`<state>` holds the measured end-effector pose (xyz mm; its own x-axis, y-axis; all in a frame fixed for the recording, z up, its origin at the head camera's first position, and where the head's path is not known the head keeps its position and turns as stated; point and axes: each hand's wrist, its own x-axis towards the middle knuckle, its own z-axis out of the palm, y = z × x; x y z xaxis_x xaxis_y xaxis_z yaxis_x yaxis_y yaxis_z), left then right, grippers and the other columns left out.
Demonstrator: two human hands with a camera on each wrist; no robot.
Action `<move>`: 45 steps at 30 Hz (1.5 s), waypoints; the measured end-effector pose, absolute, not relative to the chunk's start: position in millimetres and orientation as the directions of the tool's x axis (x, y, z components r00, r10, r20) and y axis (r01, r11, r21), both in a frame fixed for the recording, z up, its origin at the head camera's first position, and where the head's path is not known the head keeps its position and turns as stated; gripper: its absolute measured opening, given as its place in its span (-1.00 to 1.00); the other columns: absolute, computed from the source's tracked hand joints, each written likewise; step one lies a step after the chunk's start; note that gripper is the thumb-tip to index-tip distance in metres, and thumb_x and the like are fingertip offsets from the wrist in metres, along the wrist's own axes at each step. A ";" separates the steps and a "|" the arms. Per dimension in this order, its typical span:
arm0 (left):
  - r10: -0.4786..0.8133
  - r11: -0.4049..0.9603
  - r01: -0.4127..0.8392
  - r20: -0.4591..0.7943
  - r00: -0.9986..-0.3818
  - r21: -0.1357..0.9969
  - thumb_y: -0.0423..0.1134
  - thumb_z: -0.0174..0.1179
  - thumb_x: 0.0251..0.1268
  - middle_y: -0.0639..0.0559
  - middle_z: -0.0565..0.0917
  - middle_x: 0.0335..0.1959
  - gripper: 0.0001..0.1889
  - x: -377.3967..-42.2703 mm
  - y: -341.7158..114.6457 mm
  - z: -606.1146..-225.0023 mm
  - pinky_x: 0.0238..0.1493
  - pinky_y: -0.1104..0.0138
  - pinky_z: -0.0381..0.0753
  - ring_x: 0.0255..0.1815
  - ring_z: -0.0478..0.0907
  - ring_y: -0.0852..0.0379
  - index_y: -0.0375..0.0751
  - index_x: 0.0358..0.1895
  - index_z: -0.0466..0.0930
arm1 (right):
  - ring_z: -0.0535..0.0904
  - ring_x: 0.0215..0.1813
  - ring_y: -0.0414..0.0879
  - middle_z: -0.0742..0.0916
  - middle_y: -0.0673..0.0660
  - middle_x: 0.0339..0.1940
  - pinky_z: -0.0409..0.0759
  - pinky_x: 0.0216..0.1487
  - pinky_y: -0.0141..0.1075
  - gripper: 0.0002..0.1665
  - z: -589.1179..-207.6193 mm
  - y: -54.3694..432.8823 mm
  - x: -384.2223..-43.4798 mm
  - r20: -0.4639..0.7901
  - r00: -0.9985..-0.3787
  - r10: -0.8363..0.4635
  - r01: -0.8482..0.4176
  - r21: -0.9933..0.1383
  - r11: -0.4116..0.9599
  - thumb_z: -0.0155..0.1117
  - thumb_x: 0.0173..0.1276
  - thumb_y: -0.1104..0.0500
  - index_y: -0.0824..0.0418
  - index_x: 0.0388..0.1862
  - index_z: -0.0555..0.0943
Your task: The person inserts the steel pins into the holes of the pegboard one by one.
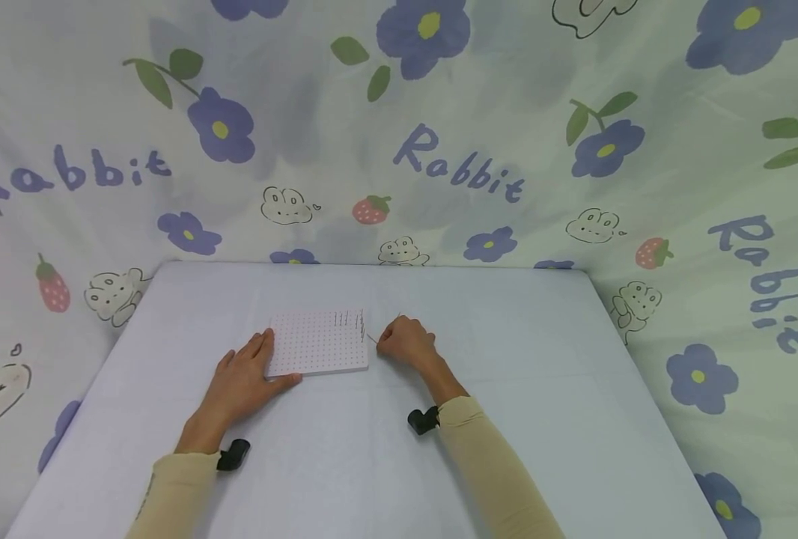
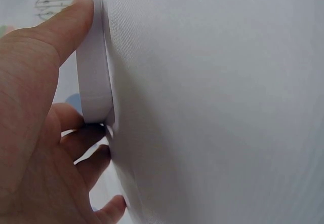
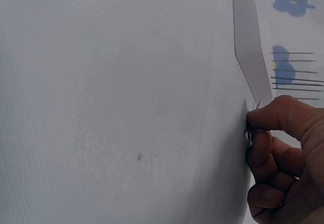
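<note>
A white board (image 1: 318, 346) with a grid of small holes lies on the table, and several thin dark pins (image 1: 341, 319) stand upright near its far right corner. My left hand (image 1: 240, 382) rests against the board, its extended fingers along the left side and the thumb on the front edge. Just right of the board, my right hand (image 1: 407, 342) pinches thin pins (image 3: 248, 133) between thumb and index finger. Their ends stick out past the fingertips; how many are held is hidden. In the right wrist view, the standing pins (image 3: 296, 72) appear beyond the board's edge.
A white cloth covers the table (image 1: 507, 449). Behind and at the sides hangs a curtain (image 1: 318, 135) printed with blue flowers, rabbits and strawberries. Small black wrist cameras (image 1: 233, 454) sit on both forearms.
</note>
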<state>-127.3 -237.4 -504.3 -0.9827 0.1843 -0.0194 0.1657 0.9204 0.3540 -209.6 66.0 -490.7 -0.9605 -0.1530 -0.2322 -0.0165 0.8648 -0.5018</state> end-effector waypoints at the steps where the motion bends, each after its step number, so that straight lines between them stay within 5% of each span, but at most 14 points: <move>1: 0.184 0.921 0.165 -0.020 -0.983 0.354 0.39 0.21 0.24 -0.44 0.13 0.55 0.16 -127.4 -237.6 -504.8 0.42 -0.38 -0.05 0.55 0.07 -0.39 -0.50 0.56 -0.03 | 0.59 -0.29 -0.10 0.76 -0.05 -0.38 0.46 0.02 0.21 -0.90 -490.9 66.0 -209.5 -0.232 -0.961 -0.152 -0.015 -0.502 0.865 0.41 0.19 0.08 0.04 -0.47 0.78; 14: 0.187 0.914 0.164 -0.028 -0.982 0.371 0.40 0.20 0.24 -0.44 0.10 0.56 0.18 -128.5 -240.3 -507.8 0.42 -0.38 -0.09 0.56 0.04 -0.40 -0.49 0.57 -0.07 | 0.60 -0.27 -0.07 0.76 -0.03 -0.32 0.39 0.14 0.33 -0.85 -489.5 72.3 -211.7 -0.233 -0.967 -0.106 0.051 -0.581 0.812 0.39 0.20 0.08 0.07 -0.51 0.78; 20: 0.190 0.912 0.172 -0.010 -0.982 0.373 0.37 0.23 0.24 -0.45 0.10 0.55 0.17 -129.2 -242.2 -507.3 0.42 -0.38 -0.09 0.55 0.04 -0.40 -0.48 0.57 -0.08 | 0.55 -0.30 -0.12 0.73 -0.02 -0.37 0.56 -0.10 -0.08 -0.87 -481.7 73.7 -211.8 -0.216 -0.956 -0.196 0.054 -0.792 0.609 0.34 0.27 0.08 0.08 -0.37 0.75; 25: 0.191 0.911 0.175 -0.007 -0.982 0.374 0.37 0.22 0.25 -0.45 0.12 0.55 0.16 -127.6 -240.4 -506.2 0.42 -0.38 -0.08 0.55 0.05 -0.40 -0.49 0.56 -0.05 | 0.59 -0.27 -0.09 0.74 0.00 -0.36 0.52 -0.29 -0.29 -0.86 -478.5 71.3 -209.5 -0.165 -0.944 -0.285 0.005 -0.873 0.488 0.32 0.30 0.07 0.09 -0.26 0.72; 36: 0.192 0.913 0.175 -0.009 -0.981 0.370 0.38 0.22 0.24 -0.45 0.12 0.55 0.16 -126.1 -238.4 -503.6 0.41 -0.39 -0.06 0.55 0.05 -0.40 -0.50 0.56 -0.04 | 0.60 -0.26 -0.13 0.72 -0.06 -0.39 0.55 -0.27 -0.29 -0.93 -492.4 67.1 -206.2 -0.031 -0.943 -0.332 -0.141 -0.865 0.481 0.37 0.26 0.11 0.04 -0.28 0.67; 45: 0.193 0.915 0.174 -0.015 -0.981 0.363 0.37 0.23 0.24 -0.44 0.13 0.55 0.16 -126.1 -238.2 -504.4 0.41 -0.38 -0.05 0.55 0.05 -0.39 -0.50 0.56 -0.04 | 0.56 -0.15 -0.16 0.72 -0.16 -0.40 0.50 0.08 -0.18 -0.94 -497.3 65.6 -202.9 -0.009 -0.930 -0.367 -0.213 -0.801 0.560 0.41 0.25 0.06 -0.04 -0.31 0.69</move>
<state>-126.1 -238.2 -504.4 -0.9811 0.1928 -0.0151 0.1743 0.9153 0.3630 -202.9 65.6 -497.3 -0.9300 -0.3674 -0.0090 -0.2133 0.5596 -0.8009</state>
